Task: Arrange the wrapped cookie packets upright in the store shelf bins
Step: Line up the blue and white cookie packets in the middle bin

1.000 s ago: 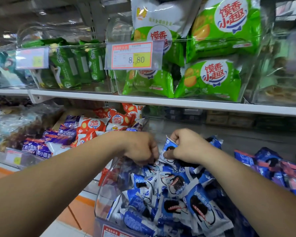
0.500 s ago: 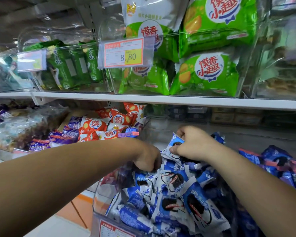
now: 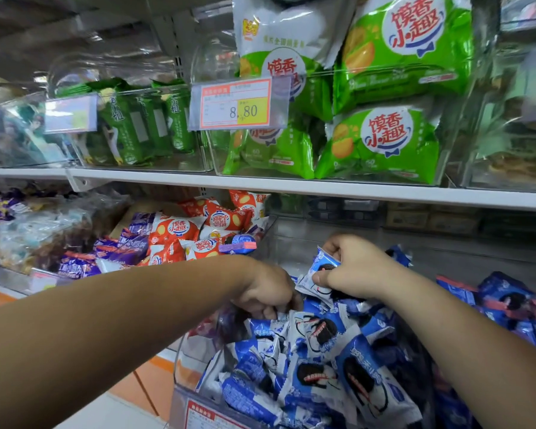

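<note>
My right hand (image 3: pixel 356 267) is curled round a blue-and-white cookie packet (image 3: pixel 317 272). Thumb and fingers pinch it at the back of the clear bin (image 3: pixel 189 351), tilted, just above the heap. My left hand (image 3: pixel 266 292) reaches into the same bin just beside it. Its fingers are bent down and nip the crimped top edge of a second packet (image 3: pixel 280 317), though my knuckles hide most of that grip.

Below both hands the blue packets (image 3: pixel 319 370) lie in a jumble, many flat with their printed faces up and others leaning at angles. A red-edged price label (image 3: pixel 205 416) sits on the bin's front.

To my left, the neighbouring bin holds orange packets (image 3: pixel 180 230) and purple packets (image 3: pixel 130 243). Above the white shelf (image 3: pixel 291 187), green snack bags (image 3: pixel 384 140) stand in a clear bin behind an 8.80 price tag (image 3: pixel 239 103).
</note>
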Demonstrator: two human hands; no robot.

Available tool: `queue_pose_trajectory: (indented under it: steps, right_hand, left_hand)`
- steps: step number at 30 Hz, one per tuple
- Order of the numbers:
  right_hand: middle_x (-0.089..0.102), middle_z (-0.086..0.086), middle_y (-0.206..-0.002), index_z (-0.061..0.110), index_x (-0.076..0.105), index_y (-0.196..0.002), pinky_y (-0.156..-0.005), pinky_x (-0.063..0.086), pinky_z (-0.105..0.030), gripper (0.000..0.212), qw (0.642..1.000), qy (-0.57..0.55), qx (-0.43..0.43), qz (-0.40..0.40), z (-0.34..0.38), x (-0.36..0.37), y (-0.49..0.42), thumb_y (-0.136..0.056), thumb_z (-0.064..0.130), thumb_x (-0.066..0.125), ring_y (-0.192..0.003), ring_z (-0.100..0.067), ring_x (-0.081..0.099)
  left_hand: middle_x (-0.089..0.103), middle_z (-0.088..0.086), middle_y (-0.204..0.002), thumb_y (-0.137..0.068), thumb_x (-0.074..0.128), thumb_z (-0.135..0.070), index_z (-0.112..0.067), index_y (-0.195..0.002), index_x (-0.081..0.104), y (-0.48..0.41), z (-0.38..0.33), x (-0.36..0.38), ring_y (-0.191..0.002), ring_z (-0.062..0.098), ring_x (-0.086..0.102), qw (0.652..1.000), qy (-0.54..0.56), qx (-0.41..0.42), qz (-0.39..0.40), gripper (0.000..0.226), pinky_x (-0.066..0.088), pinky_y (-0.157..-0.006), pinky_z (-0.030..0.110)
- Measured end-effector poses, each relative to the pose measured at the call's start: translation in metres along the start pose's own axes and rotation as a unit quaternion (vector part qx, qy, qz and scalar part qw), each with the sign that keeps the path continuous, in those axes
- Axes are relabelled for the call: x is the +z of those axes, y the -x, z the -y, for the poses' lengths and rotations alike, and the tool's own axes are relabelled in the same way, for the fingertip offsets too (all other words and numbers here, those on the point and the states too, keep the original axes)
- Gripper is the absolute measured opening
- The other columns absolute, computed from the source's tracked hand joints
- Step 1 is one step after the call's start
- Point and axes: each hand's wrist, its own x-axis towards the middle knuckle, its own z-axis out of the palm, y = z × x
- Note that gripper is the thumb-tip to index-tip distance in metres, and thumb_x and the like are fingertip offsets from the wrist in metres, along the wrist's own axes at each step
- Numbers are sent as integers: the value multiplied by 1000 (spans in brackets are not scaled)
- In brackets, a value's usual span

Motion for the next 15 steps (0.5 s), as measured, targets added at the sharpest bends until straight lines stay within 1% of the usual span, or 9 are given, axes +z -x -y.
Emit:
queue_pose_trajectory:
  steps: [1,3,5,7,9,10,12,15]
  right_hand:
    - [65,0,-93,22,58,-98,-60,42,-26,34,1000,1,0,1,0,0,0,-78,36,82,-80,-16,61]
    - [66,0,-94,22,58,-100,-59,40,-26,34,1000,4,0,0,1,-1,-1,-79,37,81,-80,-16,61]
    - [66,0,-93,22,58,-100,-58,40,-26,34,1000,3,2,-1,1,-1,0,-79,37,81,-78,-16,61]
    - [65,1,-91,22,58,-99,-57,39,-27,34,1000,5,4,-3,0,-1,1,-79,37,81,-75,-14,60]
    - [65,0,-90,22,58,-98,-56,38,-27,34,1000,8,3,-5,1,0,1,-79,37,81,-73,-14,58]
    - [65,0,-90,21,57,-97,-57,39,-27,35,1000,7,3,-4,1,0,1,-79,37,82,-75,-15,58]
    - [64,0,-92,22,57,-99,-60,41,-28,36,1000,9,2,-4,3,0,1,-78,37,82,-79,-17,59]
    - [63,1,-93,22,58,-101,-60,42,-26,37,1000,9,7,-2,4,-2,2,-78,38,83,-78,-15,58]
  left_hand:
    - [53,9,-90,-102,33,5,-12,-120,62,-1,0,0,-65,15,45,1000,21,2,-1,38,37,-59,27]
    - [57,14,-101,-103,36,4,-6,-126,61,0,0,-3,-69,18,52,999,50,8,-6,36,45,-68,31]
    - [64,17,-119,-103,38,4,-2,-132,59,3,-1,-8,-84,25,64,997,69,19,-11,36,54,-84,37]
    - [65,19,-132,-103,37,4,1,-135,55,6,-1,-12,-105,32,69,996,87,30,-9,36,53,-99,42]
    - [66,19,-132,-104,37,3,3,-135,55,11,-2,-15,-115,33,69,995,86,34,-20,36,51,-102,41]
    - [67,19,-130,-104,39,1,3,-134,57,13,-2,-15,-115,31,69,996,82,37,-30,34,52,-102,40]
    - [71,18,-122,-102,51,0,1,-130,60,18,-5,-14,-107,27,73,995,65,45,-53,29,55,-101,39]
    - [75,20,-109,-87,76,0,0,-123,67,29,-8,-15,-81,21,73,993,-9,65,-96,37,61,-90,38]
